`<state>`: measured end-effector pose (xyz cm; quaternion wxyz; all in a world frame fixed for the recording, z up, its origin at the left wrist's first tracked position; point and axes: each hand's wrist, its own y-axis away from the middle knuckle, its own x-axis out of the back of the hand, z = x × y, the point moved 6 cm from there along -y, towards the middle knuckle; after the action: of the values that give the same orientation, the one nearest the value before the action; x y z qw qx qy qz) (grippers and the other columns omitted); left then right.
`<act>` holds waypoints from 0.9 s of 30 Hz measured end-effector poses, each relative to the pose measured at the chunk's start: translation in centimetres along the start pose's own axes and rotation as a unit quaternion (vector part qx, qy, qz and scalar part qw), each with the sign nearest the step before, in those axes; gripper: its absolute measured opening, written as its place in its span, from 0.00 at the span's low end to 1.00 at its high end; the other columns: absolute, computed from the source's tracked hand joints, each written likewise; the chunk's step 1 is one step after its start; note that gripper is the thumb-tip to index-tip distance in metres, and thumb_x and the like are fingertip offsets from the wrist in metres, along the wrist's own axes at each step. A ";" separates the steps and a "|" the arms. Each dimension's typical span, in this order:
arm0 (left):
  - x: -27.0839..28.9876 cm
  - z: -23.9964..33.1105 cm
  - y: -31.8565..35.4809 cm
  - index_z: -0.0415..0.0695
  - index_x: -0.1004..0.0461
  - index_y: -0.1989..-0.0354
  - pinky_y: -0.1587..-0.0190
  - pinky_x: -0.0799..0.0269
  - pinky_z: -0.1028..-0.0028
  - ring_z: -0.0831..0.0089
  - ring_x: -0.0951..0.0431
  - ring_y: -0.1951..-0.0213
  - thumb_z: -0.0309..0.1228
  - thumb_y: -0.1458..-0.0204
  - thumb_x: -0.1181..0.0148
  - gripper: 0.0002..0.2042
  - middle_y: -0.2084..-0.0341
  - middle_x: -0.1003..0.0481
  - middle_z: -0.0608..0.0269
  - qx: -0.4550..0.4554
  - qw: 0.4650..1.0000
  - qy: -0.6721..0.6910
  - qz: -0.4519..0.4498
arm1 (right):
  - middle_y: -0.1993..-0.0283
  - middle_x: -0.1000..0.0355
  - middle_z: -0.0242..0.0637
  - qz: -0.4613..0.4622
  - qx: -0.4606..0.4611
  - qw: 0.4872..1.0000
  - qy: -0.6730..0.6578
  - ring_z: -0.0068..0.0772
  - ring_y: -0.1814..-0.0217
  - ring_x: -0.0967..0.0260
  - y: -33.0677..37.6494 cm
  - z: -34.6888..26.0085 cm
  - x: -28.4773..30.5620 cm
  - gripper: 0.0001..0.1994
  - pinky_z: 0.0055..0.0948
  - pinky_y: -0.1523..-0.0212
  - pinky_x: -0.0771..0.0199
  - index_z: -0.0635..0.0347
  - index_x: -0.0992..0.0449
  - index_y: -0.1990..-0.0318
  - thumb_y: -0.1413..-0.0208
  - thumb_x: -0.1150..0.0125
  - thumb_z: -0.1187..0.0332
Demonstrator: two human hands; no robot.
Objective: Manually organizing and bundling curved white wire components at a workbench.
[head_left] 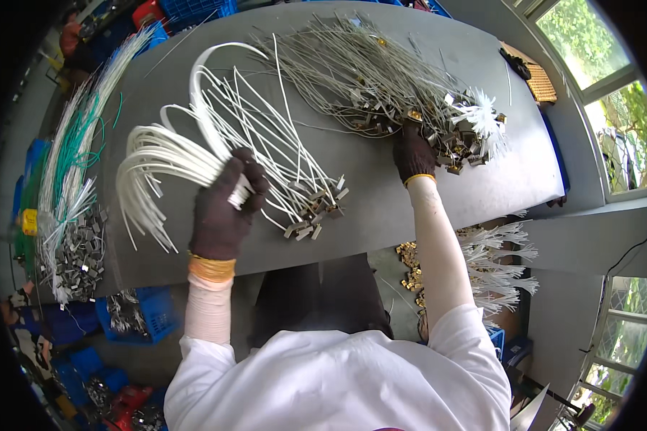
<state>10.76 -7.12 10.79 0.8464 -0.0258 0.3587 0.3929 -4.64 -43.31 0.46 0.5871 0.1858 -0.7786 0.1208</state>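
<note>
My left hand (226,201), in a dark knitted glove with an orange cuff, is closed round a bundle of thin white sleeves (158,154). Their ends fan out and droop to the left, and a flat white loop rises above the fist. Beside it lie several white-sleeved wires (259,133) with small metal blocks (315,214) at their near ends. My right hand (413,151), gloved alike, reaches into the near edge of a large heap of thin grey wires (352,61). A brass-coloured metal piece (415,115) shows at its fingertips; the fingers look closed, but their grip is partly hidden.
The grey table (366,194) carries a sheaf of white and green wires (68,158) along its left edge. White-tipped wires (482,111) lie right of my right hand. Below are a blue crate (147,316) and more wire bundles (496,266). Other people are at the left.
</note>
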 end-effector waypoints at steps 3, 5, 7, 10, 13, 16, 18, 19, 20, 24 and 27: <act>-0.9 -2.7 -0.1 0.43 0.27 0.48 0.73 0.28 0.83 0.78 0.23 0.69 0.39 0.40 0.38 0.17 0.68 0.23 0.65 0.028 0.998 -0.033 0.035 | 0.53 0.23 0.58 0.020 0.071 0.994 -0.078 0.69 0.51 0.27 0.5 0.2 -0.5 0.23 0.54 0.49 0.29 0.51 0.32 0.41 0.35 0.59 0.48; -0.5 -5.5 -0.6 0.42 0.28 0.47 0.74 0.30 0.84 0.80 0.25 0.71 0.38 0.40 0.38 0.18 0.70 0.24 0.66 0.055 0.996 -0.032 0.066 | 0.54 0.23 0.54 -0.032 0.066 0.995 -0.066 0.62 0.55 0.25 2.1 1.6 -1.7 0.21 0.50 0.52 0.27 0.54 0.29 0.45 0.35 0.56 0.50; -1.9 -7.6 -0.7 0.41 0.25 0.51 0.71 0.26 0.80 0.78 0.25 0.72 0.38 0.41 0.37 0.16 0.71 0.24 0.63 0.078 0.994 -0.051 0.059 | 0.57 0.22 0.45 -0.150 0.044 0.971 -0.180 0.45 0.61 0.23 5.1 3.3 -3.0 0.17 0.39 0.59 0.25 0.58 0.24 0.52 0.35 0.50 0.55; -3.3 -11.3 -1.4 0.40 0.24 0.54 0.63 0.19 0.70 0.71 0.21 0.67 0.35 0.42 0.37 0.14 0.67 0.23 0.58 0.084 0.995 -0.051 -0.020 | 0.63 0.24 0.34 -0.267 -0.080 0.856 -0.435 0.23 0.67 0.25 13.5 3.8 -0.7 0.10 0.24 0.70 0.28 0.62 0.23 0.57 0.39 0.40 0.65; -4.4 -15.4 -2.7 0.39 0.26 0.53 0.57 0.17 0.62 0.62 0.19 0.60 0.32 0.42 0.37 0.13 0.62 0.22 0.56 0.156 0.981 0.115 -0.029 | 0.69 0.26 0.32 -0.270 -0.089 0.844 -0.456 0.21 0.73 0.31 21.7 7.3 2.0 0.10 0.22 0.74 0.32 0.63 0.22 0.60 0.39 0.40 0.65; -5.2 -18.6 -4.3 0.39 0.28 0.50 0.54 0.18 0.57 0.60 0.20 0.58 0.32 0.42 0.37 0.15 0.61 0.23 0.55 0.140 0.982 0.096 -0.081 | 0.69 0.23 0.30 -0.245 -0.108 0.832 -0.485 0.19 0.71 0.28 29.6 11.6 4.3 0.09 0.20 0.72 0.32 0.62 0.19 0.56 0.41 0.36 0.68; -5.3 -20.0 -6.1 0.41 0.27 0.48 0.47 0.22 0.66 0.65 0.20 0.53 0.30 0.47 0.33 0.19 0.57 0.20 0.59 -0.005 0.985 -0.107 -0.139 | 0.67 0.23 0.30 -0.226 -0.101 0.842 -0.479 0.18 0.71 0.29 34.1 15.4 4.4 0.08 0.20 0.71 0.31 0.62 0.19 0.57 0.42 0.35 0.72; -5.7 -20.0 -6.7 0.41 0.27 0.48 0.47 0.22 0.66 0.65 0.20 0.53 0.30 0.47 0.33 0.19 0.57 0.20 0.59 -0.005 0.985 -0.105 -0.140 | 0.67 0.23 0.30 -0.225 -0.102 0.844 -0.477 0.18 0.71 0.29 35.8 16.7 4.2 0.08 0.20 0.71 0.31 0.62 0.19 0.57 0.42 0.35 0.72; -5.9 -19.8 -7.2 0.42 0.26 0.49 0.48 0.23 0.68 0.66 0.19 0.54 0.29 0.49 0.31 0.19 0.59 0.20 0.61 0.010 0.987 -0.087 -0.132 | 0.67 0.24 0.30 -0.226 -0.084 0.859 -0.452 0.18 0.71 0.29 37.2 17.7 4.2 0.07 0.20 0.71 0.31 0.61 0.20 0.56 0.41 0.36 0.73; -7.5 -16.3 -7.4 0.44 0.26 0.52 0.48 0.23 0.67 0.66 0.20 0.53 0.24 0.52 0.31 0.18 0.57 0.20 0.64 -0.081 0.955 -0.247 -0.144 | 0.66 0.24 0.29 -0.208 -0.046 0.879 -0.427 0.19 0.69 0.29 40.5 19.6 3.8 0.07 0.22 0.70 0.29 0.60 0.21 0.56 0.42 0.36 0.76; -5.0 -15.4 -9.0 0.45 0.27 0.50 0.45 0.23 0.62 0.61 0.21 0.51 0.22 0.49 0.35 0.17 0.56 0.22 0.63 -0.040 0.976 -0.180 -0.114 | 0.64 0.24 0.32 -0.184 0.018 0.889 -0.418 0.21 0.67 0.28 40.9 20.0 3.8 0.08 0.24 0.69 0.27 0.60 0.21 0.56 0.44 0.35 0.77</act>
<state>5.67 -21.55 0.42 0.9344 -0.0296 0.1792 0.3064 -40.53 -15.14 -0.31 0.2158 0.3699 -0.9014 -0.0642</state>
